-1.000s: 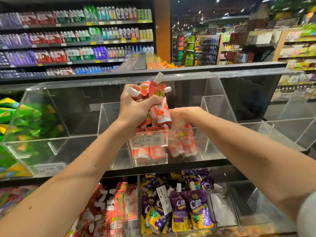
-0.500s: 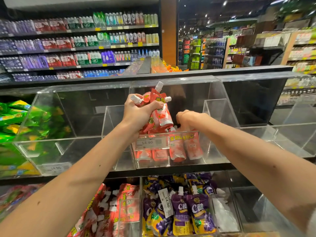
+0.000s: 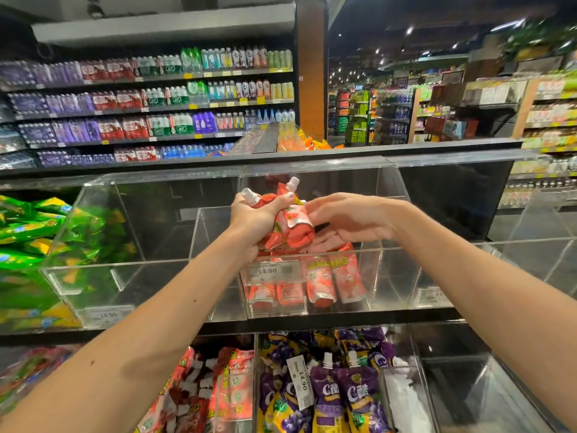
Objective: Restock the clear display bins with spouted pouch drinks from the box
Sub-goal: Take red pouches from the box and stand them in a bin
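Ideally, the left hand, gripping red pouches above the bin, passes one to the open, empty right hand to stand upright inside.

On the dark display shelf, a row of clear bins side by side: green packets at left, red spouted pouches standing in the middle; purple pouches binned below.

Bottled drinks line far shelves; green bags pile at left.
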Motion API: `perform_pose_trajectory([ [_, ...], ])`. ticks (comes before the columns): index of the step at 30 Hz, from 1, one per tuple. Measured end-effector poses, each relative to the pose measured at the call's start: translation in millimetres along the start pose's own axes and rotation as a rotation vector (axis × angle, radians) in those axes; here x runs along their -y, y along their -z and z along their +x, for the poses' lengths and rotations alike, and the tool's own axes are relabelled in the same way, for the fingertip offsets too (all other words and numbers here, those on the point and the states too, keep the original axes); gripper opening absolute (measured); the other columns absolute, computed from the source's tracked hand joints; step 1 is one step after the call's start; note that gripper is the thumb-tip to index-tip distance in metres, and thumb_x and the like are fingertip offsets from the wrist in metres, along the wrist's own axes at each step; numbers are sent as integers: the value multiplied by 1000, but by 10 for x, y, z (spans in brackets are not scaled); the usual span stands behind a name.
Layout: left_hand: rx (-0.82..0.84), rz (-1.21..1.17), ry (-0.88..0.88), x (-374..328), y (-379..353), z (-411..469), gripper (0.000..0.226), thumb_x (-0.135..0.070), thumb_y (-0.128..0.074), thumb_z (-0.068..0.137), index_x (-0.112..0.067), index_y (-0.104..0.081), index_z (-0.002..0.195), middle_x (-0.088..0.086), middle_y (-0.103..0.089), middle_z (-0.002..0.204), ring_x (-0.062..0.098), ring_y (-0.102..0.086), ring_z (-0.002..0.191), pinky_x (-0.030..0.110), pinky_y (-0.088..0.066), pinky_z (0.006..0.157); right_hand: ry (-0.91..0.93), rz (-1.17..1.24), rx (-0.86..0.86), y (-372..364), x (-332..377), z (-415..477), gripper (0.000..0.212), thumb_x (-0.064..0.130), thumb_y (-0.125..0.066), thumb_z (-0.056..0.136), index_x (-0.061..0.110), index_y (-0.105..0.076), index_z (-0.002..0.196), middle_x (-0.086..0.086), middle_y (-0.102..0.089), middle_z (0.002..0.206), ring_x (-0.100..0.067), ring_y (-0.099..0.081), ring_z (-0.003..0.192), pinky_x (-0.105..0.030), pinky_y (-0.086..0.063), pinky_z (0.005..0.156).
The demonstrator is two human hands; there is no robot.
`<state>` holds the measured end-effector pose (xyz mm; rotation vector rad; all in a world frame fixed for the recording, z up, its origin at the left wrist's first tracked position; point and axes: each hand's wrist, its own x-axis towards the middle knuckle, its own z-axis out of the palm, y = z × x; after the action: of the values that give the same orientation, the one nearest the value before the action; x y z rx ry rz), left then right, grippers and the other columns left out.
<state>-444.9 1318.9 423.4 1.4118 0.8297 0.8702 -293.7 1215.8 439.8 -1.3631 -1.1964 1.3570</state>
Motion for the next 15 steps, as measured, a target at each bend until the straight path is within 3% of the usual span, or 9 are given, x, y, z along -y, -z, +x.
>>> perform_pose_trajectory([
  [2, 31, -6, 28, -16, -54, -16, 69, -51, -84, 69, -16, -46, 114, 15, -67, 110, 31, -73, 89, 51, -62, 72, 32, 7, -59, -12, 7, 31, 51, 15, -69, 89, 6, -49, 135, -21, -69, 119, -35, -68, 107, -41, -60, 83],
  [4, 31, 12, 29, -17, -76, 4, 60, -56, -79, 72, -18, -46, 105, 16, -68, 111, 34, -72, 92, 53, -61, 74, 37, -38, -165, -28, 31, 65, 47, 11, -71, 88, 8, -50, 130, -17, -74, 106, -28, -73, 96, -38, -61, 74],
  [8, -65, 343, -180, 30, -5, 72, 31, -39, -74, 86, -24, -51, 100, -2, -61, 97, 28, -62, 102, 49, -52, 93, -59, -308, -361, 91, -47, 142, 41, 15, -76, 85, 0, -62, 120, -20, -72, 100, -24, -65, 80, -35, -56, 69],
  [10, -45, 530, -286, -10, 27, 77, 26, -33, -73, 86, -26, -51, 100, -11, -56, 89, 25, -58, 99, 43, -50, 91, -124, -413, -473, 139, -127, 225, 39, 18, -78, 81, -5, -65, 109, -15, -66, 82, -23, -59, 70, -41, -59, 71],
  [12, 21, 677, -353, -96, 29, 68, 28, -31, -75, 86, -29, -52, 102, -12, -56, 88, 22, -57, 94, 35, -47, 82, -138, -442, -529, 143, -170, 318, 26, 15, -77, 83, -3, -65, 97, -11, -62, 74, -20, -58, 59, -38, -62, 66],
  [15, 83, 867, -399, -184, 42, 120, 30, -29, -75, 86, -32, -50, 103, -4, -58, 96, 23, -56, 92, 31, -40, 77, -140, -514, -561, 136, -172, 489, 29, 17, -75, 85, -7, -67, 100, -11, -67, 73, -19, -59, 56, -34, -57, 61],
])
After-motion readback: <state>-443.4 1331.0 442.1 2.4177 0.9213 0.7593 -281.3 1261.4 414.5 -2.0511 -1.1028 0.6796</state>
